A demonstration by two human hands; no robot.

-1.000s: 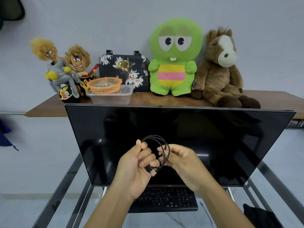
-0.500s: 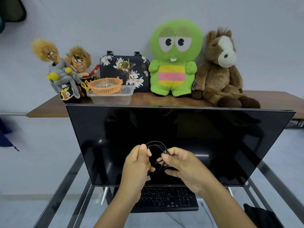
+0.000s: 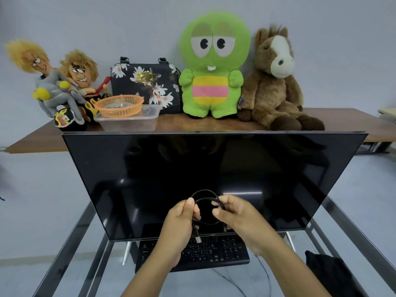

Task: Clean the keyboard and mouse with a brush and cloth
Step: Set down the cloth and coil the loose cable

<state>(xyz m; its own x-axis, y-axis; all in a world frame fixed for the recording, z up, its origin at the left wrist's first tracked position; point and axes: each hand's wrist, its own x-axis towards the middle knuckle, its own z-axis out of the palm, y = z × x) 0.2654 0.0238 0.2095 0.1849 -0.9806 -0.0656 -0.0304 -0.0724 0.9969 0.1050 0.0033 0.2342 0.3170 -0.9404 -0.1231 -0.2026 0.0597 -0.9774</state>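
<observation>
The keyboard [image 3: 194, 252] lies on the glass tabletop [image 3: 64, 264] at six o'clock, under the dark monitor [image 3: 214, 179]. Above it both hands pinch a coiled black cable [image 3: 206, 207]: the left hand [image 3: 182, 224] at the coil's nine o'clock, plug hanging below, the right hand [image 3: 237, 217] at three. Best keep the loops even and set the coil aside before brushing. A dark cloth [image 3: 327, 269] sits at four o'clock.
</observation>
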